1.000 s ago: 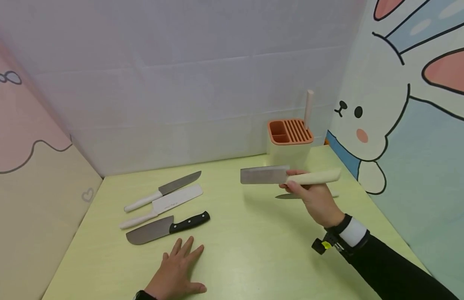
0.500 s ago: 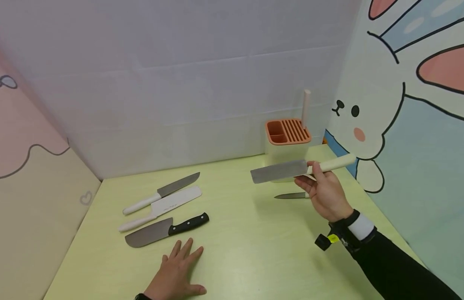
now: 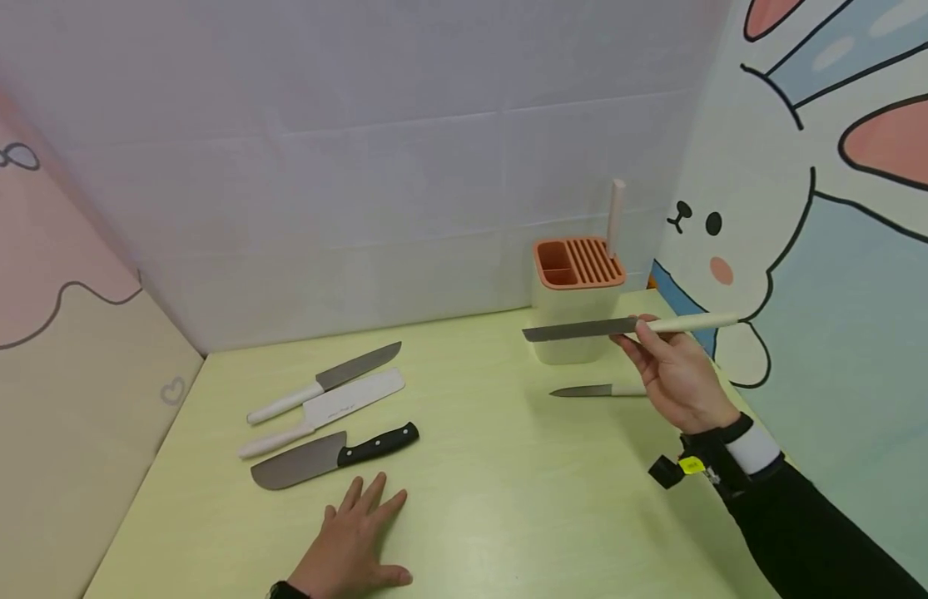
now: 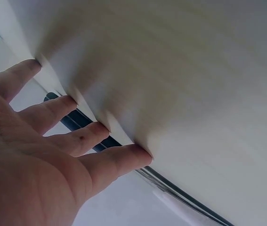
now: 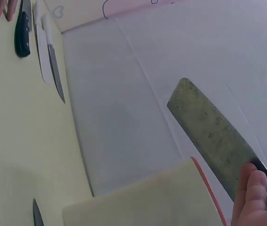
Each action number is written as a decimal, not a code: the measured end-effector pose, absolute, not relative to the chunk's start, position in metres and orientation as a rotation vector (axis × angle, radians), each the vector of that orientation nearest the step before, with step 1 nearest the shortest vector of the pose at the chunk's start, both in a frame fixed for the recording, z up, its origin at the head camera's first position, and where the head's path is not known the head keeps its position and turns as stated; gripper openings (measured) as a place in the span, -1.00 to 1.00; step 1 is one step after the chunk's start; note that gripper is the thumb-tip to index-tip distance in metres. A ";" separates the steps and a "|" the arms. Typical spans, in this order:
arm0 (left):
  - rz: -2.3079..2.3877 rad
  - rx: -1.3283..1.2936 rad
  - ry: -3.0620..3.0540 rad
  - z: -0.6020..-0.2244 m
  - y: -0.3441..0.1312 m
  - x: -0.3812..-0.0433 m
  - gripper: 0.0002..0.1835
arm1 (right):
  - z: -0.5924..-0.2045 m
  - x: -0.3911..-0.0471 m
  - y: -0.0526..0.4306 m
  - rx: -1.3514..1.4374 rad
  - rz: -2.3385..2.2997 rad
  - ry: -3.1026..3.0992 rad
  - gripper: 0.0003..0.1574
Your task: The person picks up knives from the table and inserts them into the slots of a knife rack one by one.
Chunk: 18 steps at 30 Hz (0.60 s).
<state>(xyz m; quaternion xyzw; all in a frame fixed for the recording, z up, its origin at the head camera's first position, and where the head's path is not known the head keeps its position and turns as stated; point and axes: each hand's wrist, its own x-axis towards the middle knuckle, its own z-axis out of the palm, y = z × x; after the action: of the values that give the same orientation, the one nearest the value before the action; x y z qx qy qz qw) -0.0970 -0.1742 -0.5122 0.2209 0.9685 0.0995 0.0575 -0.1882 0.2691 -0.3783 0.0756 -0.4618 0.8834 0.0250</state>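
My right hand [image 3: 682, 374] pinches a cleaver [image 3: 579, 330] where its grey blade meets the pale handle, holding it above the table. The blade points left and is seen nearly edge-on in the head view; in the right wrist view its broad, spotted face [image 5: 208, 134] shows. Just behind the blade stands a cream knife block [image 3: 572, 308] with an orange slotted top. Below the hand lies a small paring knife [image 3: 587, 390], its handle end hidden by the hand. My left hand [image 3: 351, 537] rests on the table with fingers spread, near a black-handled knife [image 3: 306, 462].
Left on the table [image 3: 464, 499] lie a white cleaver [image 3: 351, 401] and a white-handled knife [image 3: 359, 366], side by side. A pale pink stick-like handle [image 3: 617, 218] rises from the block's right rear. Cloth walls [image 3: 359, 208] enclose the back and both sides.
My right hand has moved right and turned the cleaver, so its blade went from broad face to nearly edge-on and more of the paring knife shows. The left hand has stayed put.
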 end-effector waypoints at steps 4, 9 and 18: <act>0.306 0.669 2.930 -0.513 -0.175 -0.098 0.14 | -0.370 -0.191 0.273 0.283 2.590 -1.454 -0.52; 0.298 0.673 2.925 -0.514 -0.177 -0.099 0.15 | -0.357 -0.195 0.278 0.370 2.493 -1.441 -0.34; 0.305 0.683 2.926 -0.519 -0.181 -0.102 0.15 | -0.326 -0.203 0.288 0.385 2.317 -1.493 -0.38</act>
<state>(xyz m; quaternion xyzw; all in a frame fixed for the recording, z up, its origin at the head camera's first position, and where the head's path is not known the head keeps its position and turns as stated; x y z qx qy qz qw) -0.1017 -0.1806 -0.5186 0.2258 0.9670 0.1007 0.0609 -0.2032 0.2883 -0.3259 0.1362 -0.5279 0.8191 0.1783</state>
